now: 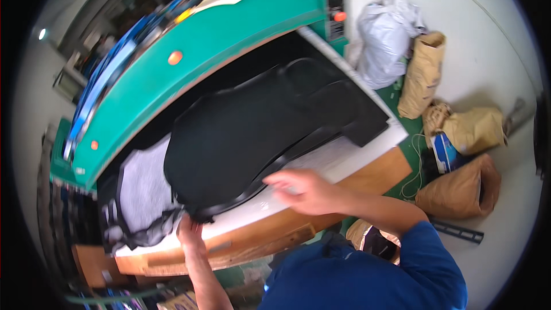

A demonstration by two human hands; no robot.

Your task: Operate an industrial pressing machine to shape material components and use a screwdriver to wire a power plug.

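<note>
A large black shaped sheet [241,132] lies across the white board [275,212] of a green machine, its near edge curled up in places. At its near left end, my left hand [190,234] pinches the dark edge, the fingertips partly hidden by the material. My right hand [304,190] hovers over the sheet's near edge, slightly blurred, with fingers loosely bent and apart and nothing visible in them. To the left, a grey fabric piece [143,175] lies beside the sheet, and bunched black scraps [149,231] sit along its near side.
A green machine beam [218,34] with orange buttons spans the far side, tools and papers on top. Wooden boards [367,178] edge the near side. On the right stand a white sack [384,40] and several brown paper bags [422,74]; a cord lies on the green floor.
</note>
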